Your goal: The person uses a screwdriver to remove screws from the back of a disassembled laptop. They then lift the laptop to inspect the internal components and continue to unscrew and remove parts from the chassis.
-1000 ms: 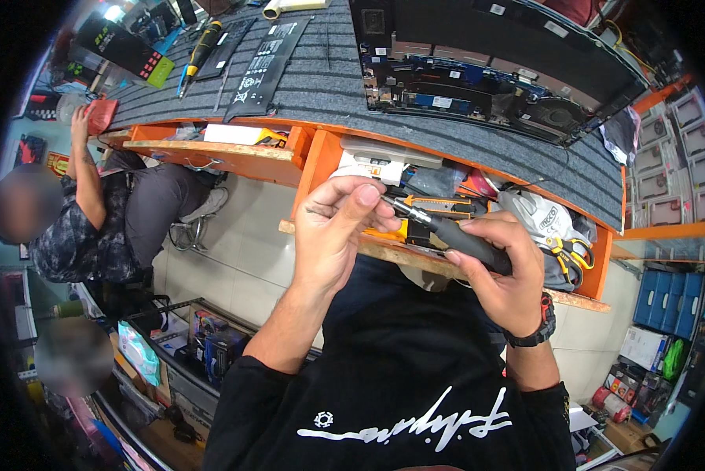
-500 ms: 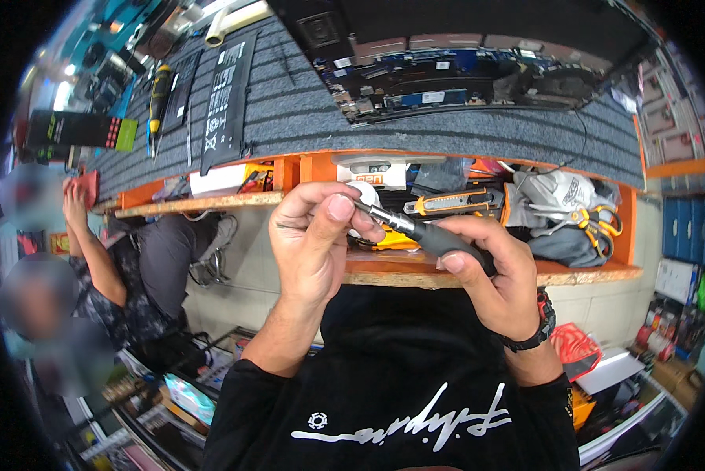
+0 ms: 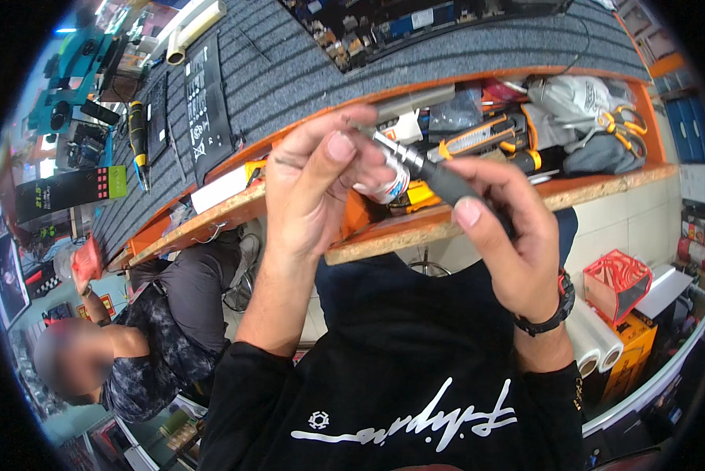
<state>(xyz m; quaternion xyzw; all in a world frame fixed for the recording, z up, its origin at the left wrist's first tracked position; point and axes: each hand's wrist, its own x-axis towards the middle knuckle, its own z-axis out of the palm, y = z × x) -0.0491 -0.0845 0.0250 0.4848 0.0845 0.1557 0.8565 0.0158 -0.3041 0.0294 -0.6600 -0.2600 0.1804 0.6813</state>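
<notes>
My right hand (image 3: pixel 517 251) is wrapped round the black handle of a screwdriver (image 3: pixel 444 182), thumb along its side. The tool's silver shaft slants up and left to my left hand (image 3: pixel 305 177), whose thumb and fingers close round its tip. Those fingertips are slightly blurred, so the tip itself is partly hidden. Both hands are over an open orange drawer (image 3: pixel 439 229). Beneath the screwdriver, a white bottle-like thing (image 3: pixel 390 187) shows partly behind my left fingers. A yellow utility knife (image 3: pixel 476 138) lies beyond the handle.
Yellow-handled scissors (image 3: pixel 626 125) and grey gloves (image 3: pixel 576 100) lie in the drawer's right end. An opened laptop (image 3: pixel 415 25) is on the grey striped mat (image 3: pixel 289 90), with a flat black battery (image 3: pixel 205 106) and a yellow-black screwdriver (image 3: pixel 138 137). A person (image 3: pixel 156 345) sits at left.
My view has tilted and shifted, so the laptop sits higher and the drawer slants. Both hands keep their hold on the screwdriver; my right hand appears a little lower and farther right.
</notes>
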